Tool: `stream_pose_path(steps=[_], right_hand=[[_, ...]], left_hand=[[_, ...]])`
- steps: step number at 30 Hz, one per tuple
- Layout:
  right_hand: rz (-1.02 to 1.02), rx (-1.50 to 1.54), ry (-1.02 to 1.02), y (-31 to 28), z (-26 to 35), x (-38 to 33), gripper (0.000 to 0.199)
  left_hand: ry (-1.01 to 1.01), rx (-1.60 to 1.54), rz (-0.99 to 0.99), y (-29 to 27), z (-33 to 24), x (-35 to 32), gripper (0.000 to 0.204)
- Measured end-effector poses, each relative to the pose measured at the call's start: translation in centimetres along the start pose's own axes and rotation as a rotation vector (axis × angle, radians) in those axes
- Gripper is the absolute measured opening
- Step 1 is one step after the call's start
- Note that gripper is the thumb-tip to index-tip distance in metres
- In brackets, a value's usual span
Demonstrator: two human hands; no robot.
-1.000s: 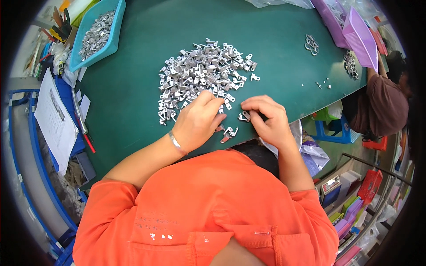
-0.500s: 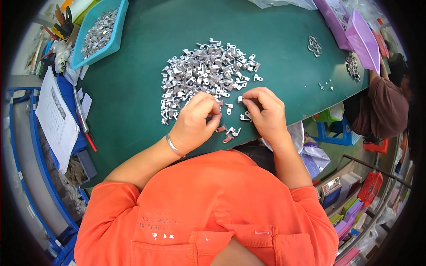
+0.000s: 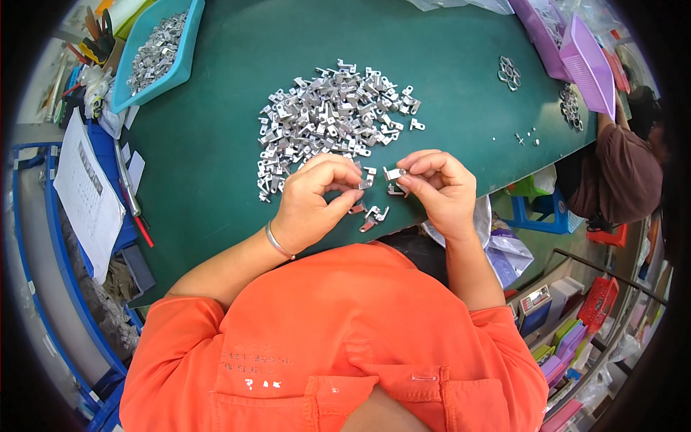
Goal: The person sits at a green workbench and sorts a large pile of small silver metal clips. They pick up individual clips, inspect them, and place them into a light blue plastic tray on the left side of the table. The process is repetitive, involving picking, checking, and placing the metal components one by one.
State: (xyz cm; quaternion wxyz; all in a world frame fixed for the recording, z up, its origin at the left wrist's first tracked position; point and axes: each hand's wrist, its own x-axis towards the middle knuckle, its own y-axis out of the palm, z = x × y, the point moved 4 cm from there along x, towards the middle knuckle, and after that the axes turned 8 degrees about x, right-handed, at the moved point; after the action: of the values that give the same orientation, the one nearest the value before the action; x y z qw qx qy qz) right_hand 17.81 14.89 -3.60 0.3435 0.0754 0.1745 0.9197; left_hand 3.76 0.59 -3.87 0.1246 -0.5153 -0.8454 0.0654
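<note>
A heap of small silver metal brackets (image 3: 327, 111) lies on the green table in front of me. My right hand (image 3: 448, 193) pinches one bracket (image 3: 393, 173) between thumb and fingers, its flat end pointing left. Just across from it, my left hand (image 3: 314, 196) pinches another small metal bracket (image 3: 366, 184) at its fingertips, partly covered by them. The two held pieces are close together but apart. Below them, near the table's front edge, lie a few loose brackets (image 3: 373, 217), some with a reddish face. Another piece is partly hidden behind my right fingers.
At the far left stands a blue basket (image 3: 188, 54) of similar metal pieces. Purple baskets (image 3: 589, 65) sit at the right edge, near metal rings (image 3: 509, 73) and tiny parts (image 3: 520, 138). Paper sheets (image 3: 88, 194) hang at the left. Another person's sleeve (image 3: 628, 169) shows at right.
My right hand has shifted slightly right and nearer, and its bracket now shows lengthwise. My left fingers have opened out a little, exposing the piece at their tips.
</note>
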Motion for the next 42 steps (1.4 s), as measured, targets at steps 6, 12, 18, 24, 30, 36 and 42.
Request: stream_pose_path(steps=[6,12,18,24,30,36,42], right_hand=[[0.248,-0.713,-0.21,-0.8,0.9,0.4,0.012],[0.296,-0.949,-0.389,2.9,0.2,1.5,0.017],[0.191,-0.633,-0.191,2.1,-0.1,2.1,0.013],[0.08,0.083,0.19,-1.5,-0.9,0.8,0.013],[0.118,0.249,0.165,-1.7,-0.7,0.3,0.013],[0.298,-0.77,-0.216,-1.8,1.3,0.7,0.012],[0.298,-0.824,-0.379,1.5,0.8,2.0,0.011]], left_hand=[[-0.003,0.102,-0.012,-0.4,-0.4,-0.9,0.022],[0.206,0.443,0.146,-0.4,-1.2,-1.4,0.02],[0.208,0.449,0.163,-0.7,-1.2,-1.5,0.019],[0.092,0.417,0.193,-0.7,-1.6,-1.1,0.022],[0.179,0.429,0.04,-0.8,-1.7,0.2,0.013],[0.315,0.647,-0.129,-2.5,-1.9,1.4,0.017],[0.309,0.918,-0.089,-0.8,-1.8,1.6,0.019]])
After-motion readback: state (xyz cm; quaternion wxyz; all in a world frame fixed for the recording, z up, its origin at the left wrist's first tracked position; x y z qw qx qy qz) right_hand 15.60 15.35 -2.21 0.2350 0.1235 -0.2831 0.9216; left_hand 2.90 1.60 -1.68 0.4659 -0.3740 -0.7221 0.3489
